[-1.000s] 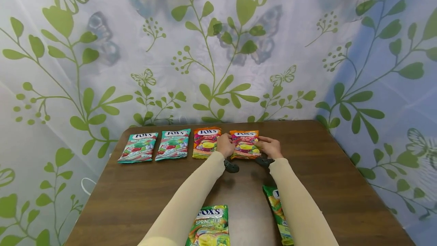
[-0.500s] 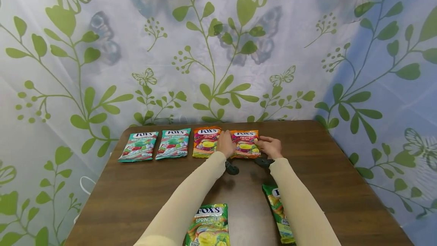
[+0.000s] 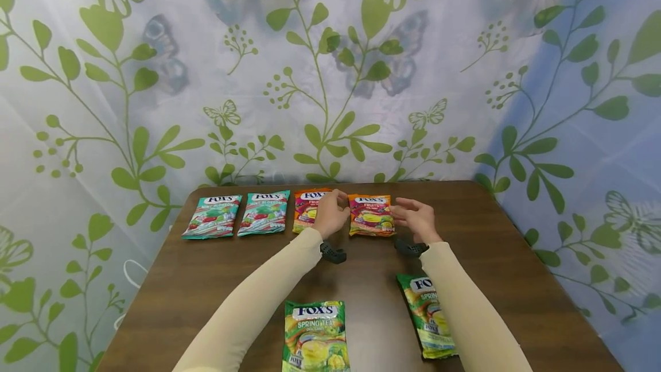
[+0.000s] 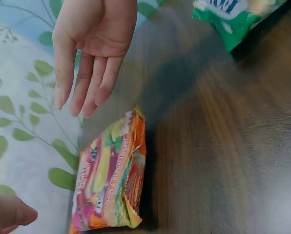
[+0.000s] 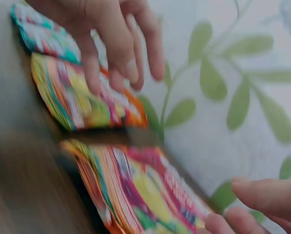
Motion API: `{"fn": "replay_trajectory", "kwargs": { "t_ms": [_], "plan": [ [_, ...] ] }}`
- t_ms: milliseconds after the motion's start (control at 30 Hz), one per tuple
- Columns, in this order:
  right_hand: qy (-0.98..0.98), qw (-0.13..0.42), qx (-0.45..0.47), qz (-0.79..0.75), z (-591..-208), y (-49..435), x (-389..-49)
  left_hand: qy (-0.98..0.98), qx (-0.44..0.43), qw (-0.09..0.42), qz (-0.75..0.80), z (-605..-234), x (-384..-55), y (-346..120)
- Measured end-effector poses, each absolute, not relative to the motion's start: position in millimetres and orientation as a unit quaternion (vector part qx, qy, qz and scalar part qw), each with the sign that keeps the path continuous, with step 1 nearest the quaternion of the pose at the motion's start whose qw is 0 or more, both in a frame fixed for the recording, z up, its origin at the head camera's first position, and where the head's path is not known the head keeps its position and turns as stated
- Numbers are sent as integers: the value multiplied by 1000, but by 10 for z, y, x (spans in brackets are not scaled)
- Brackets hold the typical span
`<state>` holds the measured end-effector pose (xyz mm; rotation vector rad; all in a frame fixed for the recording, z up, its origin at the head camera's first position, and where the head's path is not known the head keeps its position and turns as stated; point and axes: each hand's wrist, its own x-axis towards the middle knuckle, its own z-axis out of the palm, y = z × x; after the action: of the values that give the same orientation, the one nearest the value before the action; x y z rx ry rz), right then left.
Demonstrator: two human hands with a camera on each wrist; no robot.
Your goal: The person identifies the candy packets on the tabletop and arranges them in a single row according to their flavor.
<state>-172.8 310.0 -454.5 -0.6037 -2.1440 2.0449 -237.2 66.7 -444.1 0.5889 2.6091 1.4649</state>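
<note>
The right-hand orange Fox's Fruits candy bag (image 3: 371, 215) lies flat near the table's far edge, between my two hands. My left hand (image 3: 331, 214) hovers over the other Fruits bag (image 3: 306, 211), hiding its right part, with fingers loosely bent and holding nothing. To the right of the right-hand bag, my right hand (image 3: 417, 220) has its fingers extended, fingertips close by the bag's edge. In the left wrist view that hand's relaxed fingers (image 4: 89, 83) hang beyond the bag, apart from it. Both wrists carry dark straps.
Two teal Mint Blossom bags, one at the far left (image 3: 212, 217) and one beside it (image 3: 264, 212), continue the row. Nearer me lie two green Spring Tea bags, one in the middle (image 3: 316, 334) and one (image 3: 427, 317) partly under my right forearm. A patterned curtain (image 3: 330, 73) stands behind the wooden table (image 3: 217, 291).
Both hands have come away from the right-hand Fruits bag, the left moving left and the right moving slightly right. The bag stays in the row. More of the Spring Tea bags now shows.
</note>
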Motion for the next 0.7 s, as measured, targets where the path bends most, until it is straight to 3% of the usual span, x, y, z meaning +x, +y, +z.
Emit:
{"fn": "replay_trajectory", "kwargs": {
  "t_ms": [267,700],
  "plan": [
    [-691,40,-132,710,-4303,2813,-1349,854,195,34,481,-4310,-2084,279],
    [-691,27,-66,719,-4144,2484,-685,822,182,92,532,-4242,-1547,-263]
  ]
}}
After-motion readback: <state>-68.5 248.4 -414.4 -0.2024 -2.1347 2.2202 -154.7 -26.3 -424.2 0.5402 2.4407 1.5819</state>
